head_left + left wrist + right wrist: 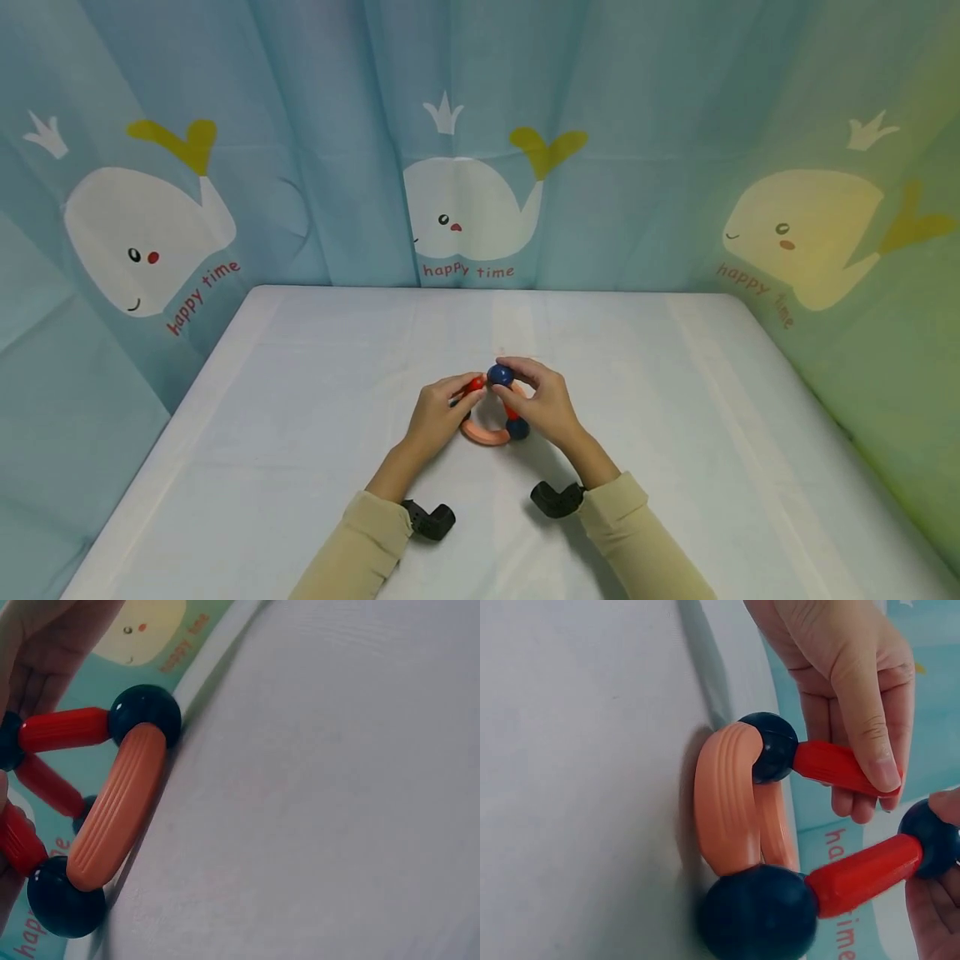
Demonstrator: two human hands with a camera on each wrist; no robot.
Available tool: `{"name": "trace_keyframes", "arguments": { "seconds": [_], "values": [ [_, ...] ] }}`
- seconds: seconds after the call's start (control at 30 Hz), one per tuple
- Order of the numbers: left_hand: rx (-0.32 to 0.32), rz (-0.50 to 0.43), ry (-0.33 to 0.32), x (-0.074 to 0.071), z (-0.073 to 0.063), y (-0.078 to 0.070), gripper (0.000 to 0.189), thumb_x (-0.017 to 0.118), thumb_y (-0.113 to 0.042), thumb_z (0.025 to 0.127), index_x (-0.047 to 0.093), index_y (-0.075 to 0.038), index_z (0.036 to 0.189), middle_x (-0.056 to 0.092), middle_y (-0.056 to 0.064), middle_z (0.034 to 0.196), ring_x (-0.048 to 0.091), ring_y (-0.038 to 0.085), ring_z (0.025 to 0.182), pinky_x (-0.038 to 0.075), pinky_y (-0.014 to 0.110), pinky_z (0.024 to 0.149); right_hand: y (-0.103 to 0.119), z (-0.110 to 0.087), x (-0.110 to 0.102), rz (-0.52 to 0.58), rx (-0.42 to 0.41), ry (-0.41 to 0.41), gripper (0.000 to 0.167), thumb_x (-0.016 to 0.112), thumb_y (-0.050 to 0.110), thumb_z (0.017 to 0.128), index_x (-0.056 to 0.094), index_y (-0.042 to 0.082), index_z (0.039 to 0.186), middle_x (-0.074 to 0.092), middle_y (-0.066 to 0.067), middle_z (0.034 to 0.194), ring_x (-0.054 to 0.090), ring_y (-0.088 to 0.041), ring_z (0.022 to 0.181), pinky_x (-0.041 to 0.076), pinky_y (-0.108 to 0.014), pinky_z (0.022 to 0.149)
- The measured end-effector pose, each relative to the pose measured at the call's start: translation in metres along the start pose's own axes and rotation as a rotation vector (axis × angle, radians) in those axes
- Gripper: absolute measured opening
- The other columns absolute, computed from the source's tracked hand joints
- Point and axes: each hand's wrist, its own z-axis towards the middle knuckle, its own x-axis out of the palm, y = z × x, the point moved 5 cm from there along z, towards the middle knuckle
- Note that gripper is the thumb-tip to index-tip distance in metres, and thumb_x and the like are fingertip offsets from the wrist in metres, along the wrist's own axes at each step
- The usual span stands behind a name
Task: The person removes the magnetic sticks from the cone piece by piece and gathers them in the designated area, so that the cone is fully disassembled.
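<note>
A ring of curved orange bars (120,806) joined by dark blue balls (761,915) stands on the table, with red rods rising from it. My left hand (438,415) pinches one red rod (832,765) near its top between thumb and fingers. The lower end of that rod meets a blue ball at the ring. My right hand (545,406) holds another blue ball (501,375) above the ring. In the left wrist view two red rods (64,729) reach that held ball. The left-hand rod's tip and the held ball are a small gap apart.
The white-covered table (300,375) spreads around the hands. A blue curtain (337,167) with printed whales hangs behind it and along both sides. Black wrist devices (431,521) sit at both cuffs.
</note>
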Motion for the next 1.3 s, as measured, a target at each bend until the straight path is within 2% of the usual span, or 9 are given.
{"name": "trace_keyframes", "arguments": {
  "seconds": [0.27,0.6,0.7,0.83,0.93,1.03,1.13,1.2,1.3],
  "values": [
    [-0.027,0.032,0.054,-0.003,0.002,0.003,0.032,0.068,-0.016,0.083,0.066,-0.004,0.112,0.066,0.007,0.104,0.063,0.016,0.093,0.051,0.027,0.076,0.002,-0.006,-0.001,-0.001,-0.008,0.040,0.038,0.066,-0.014,0.076,0.056,-0.015,0.112,0.058,-0.028,0.110,0.058,-0.036,0.099,0.044,-0.042,0.089],
    [-0.003,0.064,0.110,-0.007,0.003,0.002,0.033,0.068,-0.014,0.083,0.066,-0.003,0.113,0.065,0.009,0.108,0.061,0.020,0.101,0.049,0.032,0.083,0.012,-0.013,-0.001,-0.079,0.037,0.048,0.037,0.070,-0.008,0.076,0.059,-0.013,0.110,0.060,-0.023,0.108,0.061,-0.030,0.091,0.046,-0.041,0.086],
    [0.039,0.084,0.057,-0.010,0.002,-0.003,0.035,0.071,-0.012,0.080,0.065,-0.001,0.112,0.066,0.009,0.107,0.061,0.020,0.100,0.049,0.032,0.083,0.014,-0.013,-0.002,-0.075,0.040,0.059,0.037,0.070,-0.008,0.076,0.059,-0.013,0.110,0.060,-0.023,0.108,0.061,-0.031,0.092,0.047,-0.040,0.086],
    [0.141,0.119,-0.115,-0.016,-0.005,-0.018,0.038,0.075,-0.012,0.077,0.065,0.002,0.111,0.066,0.011,0.107,0.061,0.021,0.099,0.049,0.032,0.084,0.012,-0.012,-0.004,-0.030,0.063,0.107,0.040,0.070,-0.006,0.076,0.058,-0.012,0.114,0.059,-0.024,0.111,0.059,-0.033,0.098,0.045,-0.041,0.088],
    [0.179,0.127,-0.212,-0.020,-0.011,-0.033,0.038,0.075,-0.013,0.077,0.065,0.003,0.109,0.066,0.012,0.106,0.062,0.021,0.099,0.049,0.031,0.083,0.008,-0.009,-0.007,0.007,0.097,0.155,0.041,0.069,-0.004,0.078,0.055,-0.013,0.116,0.058,-0.025,0.114,0.056,-0.035,0.103,0.043,-0.044,0.091],
    [0.148,0.084,-0.260,-0.019,-0.017,-0.042,0.033,0.075,-0.014,0.078,0.067,0.003,0.105,0.067,0.012,0.102,0.063,0.020,0.095,0.050,0.028,0.080,0.003,-0.008,-0.009,0.041,0.133,0.194,0.041,0.067,-0.003,0.080,0.054,-0.014,0.118,0.056,-0.026,0.116,0.054,-0.037,0.108,0.041,-0.045,0.093],
    [0.096,0.007,-0.275,-0.013,-0.023,-0.043,0.031,0.076,-0.008,0.075,0.068,0.004,0.101,0.068,0.012,0.096,0.065,0.020,0.084,0.052,0.027,0.072,-0.001,-0.007,-0.010,0.090,0.150,0.220,0.039,0.064,-0.006,0.082,0.052,-0.015,0.118,0.055,-0.028,0.118,0.052,-0.038,0.110,0.039,-0.045,0.094],
    [0.049,-0.046,-0.253,-0.007,-0.026,-0.041,0.030,0.076,-0.006,0.075,0.068,0.005,0.101,0.068,0.012,0.094,0.066,0.020,0.081,0.053,0.027,0.067,-0.003,-0.006,-0.009,0.122,0.148,0.233,0.038,0.062,-0.008,0.082,0.052,-0.016,0.118,0.054,-0.028,0.118,0.051,-0.039,0.110,0.039,-0.045,0.094],
    [-0.041,-0.151,-0.189,0.005,-0.029,-0.035,0.031,0.074,-0.006,0.077,0.067,0.007,0.104,0.067,0.013,0.098,0.066,0.020,0.083,0.053,0.026,0.068,-0.005,-0.005,-0.008,0.158,0.142,0.243,0.037,0.060,-0.009,0.083,0.052,-0.016,0.118,0.054,-0.028,0.118,0.051,-0.039,0.111,0.038,-0.044,0.095]
  ]
}}
